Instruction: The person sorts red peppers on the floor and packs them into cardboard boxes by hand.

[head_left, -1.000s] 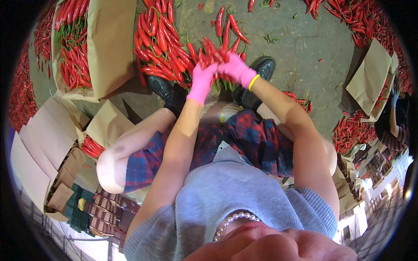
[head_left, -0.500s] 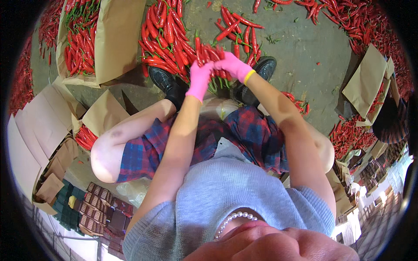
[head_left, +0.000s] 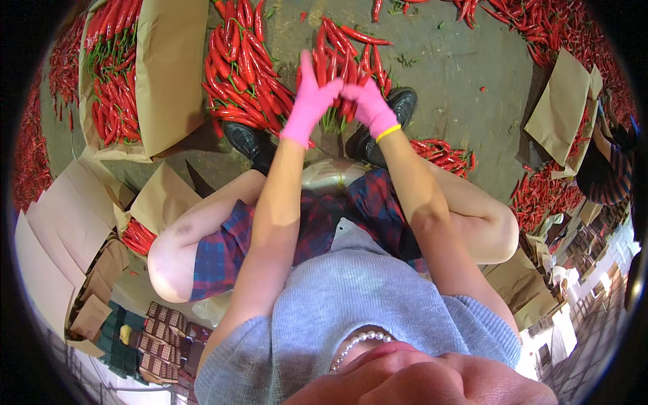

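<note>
Slender red chilli peppers (head_left: pixel 348 70) lie between the wide-spread pink-gloved left hand (head_left: pixel 310 101) and pink-gloved right hand (head_left: pixel 371 104), whose grip I cannot tell.

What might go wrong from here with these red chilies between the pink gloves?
Some red chilies could slip out between the gloved left hand and right hand, as they lie at differing angles. A few might mix into the chili pile close by. The left black shoe, right at that pile's edge, could crush some if it shifts.
</note>
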Motion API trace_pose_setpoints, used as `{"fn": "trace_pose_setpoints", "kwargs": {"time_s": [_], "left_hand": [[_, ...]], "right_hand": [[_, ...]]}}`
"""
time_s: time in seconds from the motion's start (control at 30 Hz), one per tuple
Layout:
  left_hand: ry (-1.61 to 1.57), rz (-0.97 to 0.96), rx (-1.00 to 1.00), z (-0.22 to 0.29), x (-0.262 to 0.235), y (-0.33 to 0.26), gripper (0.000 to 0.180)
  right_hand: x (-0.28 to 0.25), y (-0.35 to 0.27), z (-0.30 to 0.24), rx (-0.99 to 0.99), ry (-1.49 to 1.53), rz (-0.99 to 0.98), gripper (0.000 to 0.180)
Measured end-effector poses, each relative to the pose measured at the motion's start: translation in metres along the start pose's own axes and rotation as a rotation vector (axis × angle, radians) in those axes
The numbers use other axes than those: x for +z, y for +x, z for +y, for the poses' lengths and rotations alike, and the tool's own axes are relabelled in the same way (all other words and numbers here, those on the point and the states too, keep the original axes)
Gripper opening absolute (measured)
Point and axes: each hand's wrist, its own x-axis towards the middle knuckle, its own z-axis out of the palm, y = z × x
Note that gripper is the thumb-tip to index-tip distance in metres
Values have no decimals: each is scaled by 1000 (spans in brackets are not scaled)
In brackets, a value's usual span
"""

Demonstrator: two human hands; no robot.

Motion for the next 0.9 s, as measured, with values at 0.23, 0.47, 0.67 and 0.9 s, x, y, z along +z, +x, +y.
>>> {"fn": "trace_pose_setpoints", "kwargs": {"time_s": [0.23,0.47,0.67,0.9], "left_hand": [[107,245,13,-18,-22,100,49],[-305,263,68,-33,-37,93,32],[-299,72,-24,-44,-64,5,38],[-112,-104,-212,-50,0,-16,42]], "right_hand": [[5,110,-15,3,-42,1,38],[35,100,-22,-41,-570,59,62],[47,42,7,-61,-475,-141,61],[-4,-42,24,60,-226,249,47]]}}
